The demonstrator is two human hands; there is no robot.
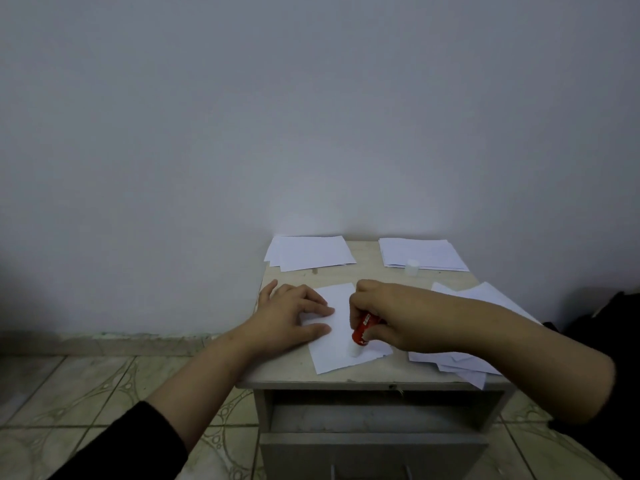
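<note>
A white sheet of paper (341, 358) lies on the small table (294, 370) in front of me. My left hand (291, 315) rests flat on its left part, fingers straight, pressing it down. My right hand (384, 315) grips a red glue stick (363, 329), held tilted with its white tip down on the paper near the sheet's right side. The stick's white cap (412, 266) stands apart at the back, by the rear right stack.
A paper stack (310, 252) lies at the table's back left, another stack (420, 254) at the back right. Loose sheets (460, 367) spread under my right forearm, over the right edge. A drawer (372, 452) sits below. The wall stands close behind; tiled floor to the left.
</note>
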